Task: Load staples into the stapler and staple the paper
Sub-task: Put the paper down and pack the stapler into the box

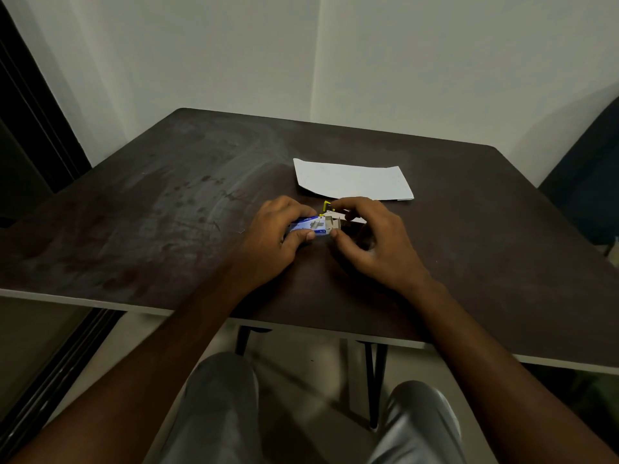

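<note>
At the dark worktop, our left hand grips the blue staple box while our right hand pinches its opened flap end. The yellow-trimmed stapler lies just behind, the paper beyond. The thin card box looks light and crushable, best held by its long sides.

Dim, murky wide-angle view.
Wall and paper catch the weak light; the dark table shows a dull sheen, its edges bow, the foreground sinks into shadow.
</note>
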